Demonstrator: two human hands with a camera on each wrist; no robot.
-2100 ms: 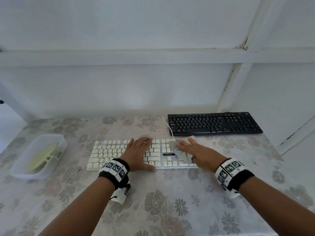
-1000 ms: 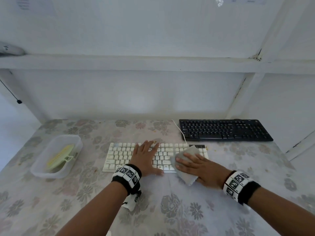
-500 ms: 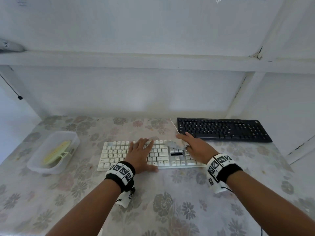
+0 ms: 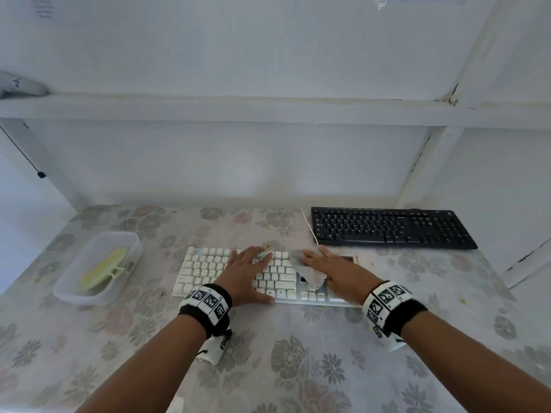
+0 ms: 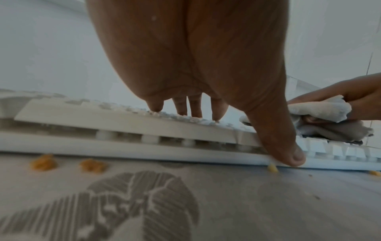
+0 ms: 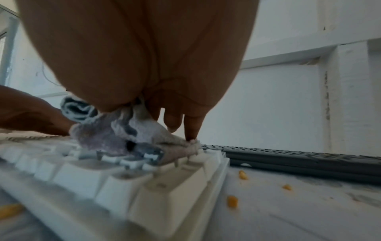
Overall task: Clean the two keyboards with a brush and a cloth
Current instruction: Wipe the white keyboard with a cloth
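Observation:
The white keyboard (image 4: 208, 269) lies in the middle of the table, and the black keyboard (image 4: 387, 228) sits behind it to the right. My left hand (image 4: 253, 275) rests flat on the white keys with straight fingers (image 5: 195, 109), its thumb against the front edge. My right hand (image 4: 331, 269) presses a bunched grey cloth (image 4: 310, 275) onto the right part of the white keyboard. In the right wrist view the cloth (image 6: 107, 135) lies crumpled under the palm and straight fingers (image 6: 191, 128). The yellow-green brush (image 4: 104, 268) lies in a tub.
A clear plastic tub (image 4: 89, 296) stands at the left of the flowered tablecloth. Orange crumbs (image 5: 43, 164) lie on the cloth in front of the white keyboard, and more crumbs (image 6: 231, 201) to its right. A white cable (image 4: 310, 228) runs back toward the wall. A shelf beam hangs overhead.
My right hand has slid the cloth back and forth over the right part of the white keyboard, last from its rear edge toward me. The left hand has stayed on the keys.

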